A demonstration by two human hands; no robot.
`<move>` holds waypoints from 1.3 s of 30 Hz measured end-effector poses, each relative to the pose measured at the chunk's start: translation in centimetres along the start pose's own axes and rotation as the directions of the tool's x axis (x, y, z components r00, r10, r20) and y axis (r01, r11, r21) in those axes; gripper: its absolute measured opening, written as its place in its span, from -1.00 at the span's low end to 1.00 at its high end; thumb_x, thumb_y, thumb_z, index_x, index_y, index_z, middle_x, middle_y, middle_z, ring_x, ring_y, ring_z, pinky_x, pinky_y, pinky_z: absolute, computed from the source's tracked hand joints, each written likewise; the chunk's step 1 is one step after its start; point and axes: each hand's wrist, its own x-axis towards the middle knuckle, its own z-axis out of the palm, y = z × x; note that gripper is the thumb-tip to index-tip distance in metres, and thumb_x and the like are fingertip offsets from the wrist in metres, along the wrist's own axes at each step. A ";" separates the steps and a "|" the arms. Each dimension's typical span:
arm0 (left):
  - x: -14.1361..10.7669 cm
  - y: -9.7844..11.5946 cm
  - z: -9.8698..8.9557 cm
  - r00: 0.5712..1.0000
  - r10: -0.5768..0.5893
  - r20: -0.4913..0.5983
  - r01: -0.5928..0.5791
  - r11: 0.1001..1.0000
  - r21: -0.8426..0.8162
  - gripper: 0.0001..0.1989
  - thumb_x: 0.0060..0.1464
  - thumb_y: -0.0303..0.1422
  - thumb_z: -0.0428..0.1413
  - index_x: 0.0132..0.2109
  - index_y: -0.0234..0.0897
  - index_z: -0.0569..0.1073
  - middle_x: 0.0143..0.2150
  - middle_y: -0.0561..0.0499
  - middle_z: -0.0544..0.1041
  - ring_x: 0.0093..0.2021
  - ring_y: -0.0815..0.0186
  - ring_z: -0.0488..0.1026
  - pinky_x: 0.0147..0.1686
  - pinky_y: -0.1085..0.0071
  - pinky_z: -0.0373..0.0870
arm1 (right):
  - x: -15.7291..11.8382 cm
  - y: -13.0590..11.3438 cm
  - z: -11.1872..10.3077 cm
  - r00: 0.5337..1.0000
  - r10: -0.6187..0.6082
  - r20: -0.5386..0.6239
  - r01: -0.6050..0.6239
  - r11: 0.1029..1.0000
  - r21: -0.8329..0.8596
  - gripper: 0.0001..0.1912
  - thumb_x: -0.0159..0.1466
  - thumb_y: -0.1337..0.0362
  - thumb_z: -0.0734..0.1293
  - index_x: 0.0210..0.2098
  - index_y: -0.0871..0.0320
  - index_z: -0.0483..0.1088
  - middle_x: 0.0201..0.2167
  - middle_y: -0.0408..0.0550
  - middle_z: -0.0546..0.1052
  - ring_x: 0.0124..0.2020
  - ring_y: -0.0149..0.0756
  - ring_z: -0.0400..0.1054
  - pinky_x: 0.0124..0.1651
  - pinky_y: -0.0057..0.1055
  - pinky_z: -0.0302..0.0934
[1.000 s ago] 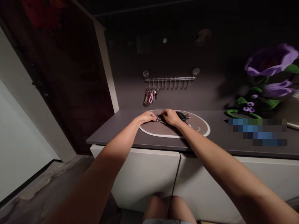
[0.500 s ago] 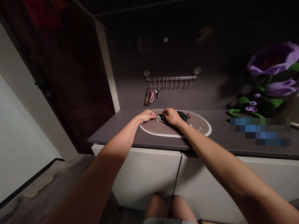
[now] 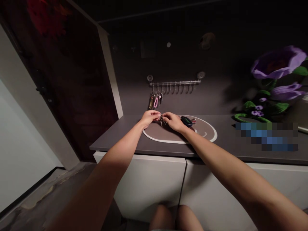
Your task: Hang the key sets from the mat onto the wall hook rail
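While close, left hand (image 3: 149,118) opposite right hand (image 3: 173,122).

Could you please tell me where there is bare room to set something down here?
Bare countertop shows left of the oval mat and between the mat and the purple flowers. The mat's front strip looks free. Its back is crowded: left hand and right hand at keys, plus a black case.

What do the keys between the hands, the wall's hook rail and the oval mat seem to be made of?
Keys: probably shiny metal, judging by the silvery glint; small and partly hidden.
Hook rail: likely clear, glossy plastic, as it looks see-through with bright highlights.
Oval mat: matte, brown with a pale border; perhaps fabric or rubber, I can't tell which.
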 end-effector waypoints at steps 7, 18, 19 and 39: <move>-0.2 0.3 0.0 1.000 -0.009 -0.011 0.008 0.998 -0.066 -0.74 -0.21 -0.44 0.24 -0.28 -0.44 0.44 -0.47 0.04 0.47 -0.51 0.53 0.39 -0.31 0.46 0.38 | 0.1 -0.2 0.0 0.998 0.061 -0.006 -0.058 0.966 0.254 -0.76 0.15 0.25 0.19 -0.24 0.23 0.36 -0.31 -0.06 0.48 -0.33 -0.43 0.32 -0.21 -0.48 0.18; 0.0 0.2 0.1 1.000 0.021 0.018 -0.019 0.991 -0.135 -0.68 -0.24 -0.42 0.26 -0.26 -0.44 0.43 -0.47 0.04 0.48 -0.49 0.51 0.40 -0.31 0.47 0.39 | 0.8 0.7 0.4 0.997 0.075 -0.031 -0.054 0.896 0.441 -0.72 0.10 0.13 0.21 -0.36 0.24 0.35 -0.45 -0.13 0.43 -0.44 -0.46 0.24 -0.26 -0.48 0.15; 0.0 0.2 0.2 1.000 0.020 0.015 -0.018 0.991 -0.131 -0.68 -0.24 -0.42 0.26 -0.26 -0.43 0.42 -0.46 0.04 0.48 -0.49 0.51 0.40 -0.31 0.46 0.39 | 0.8 0.6 0.3 0.997 0.081 -0.019 -0.063 0.882 0.468 -0.72 0.09 0.13 0.22 -0.35 0.24 0.34 -0.44 -0.13 0.43 -0.43 -0.46 0.25 -0.25 -0.48 0.15; 0.0 0.1 1.3 0.998 0.021 -0.053 -0.028 0.990 -0.137 -0.72 -0.18 -0.32 0.22 -0.29 -0.38 0.43 -0.43 0.05 0.43 -0.49 0.53 0.36 -0.47 0.57 0.32 | 0.9 0.7 -0.1 0.972 0.215 -0.097 -0.115 0.790 0.602 -0.71 -0.05 0.10 0.34 -0.52 0.24 0.36 -0.67 -0.22 0.32 -0.64 -0.54 0.07 -0.54 -0.53 0.00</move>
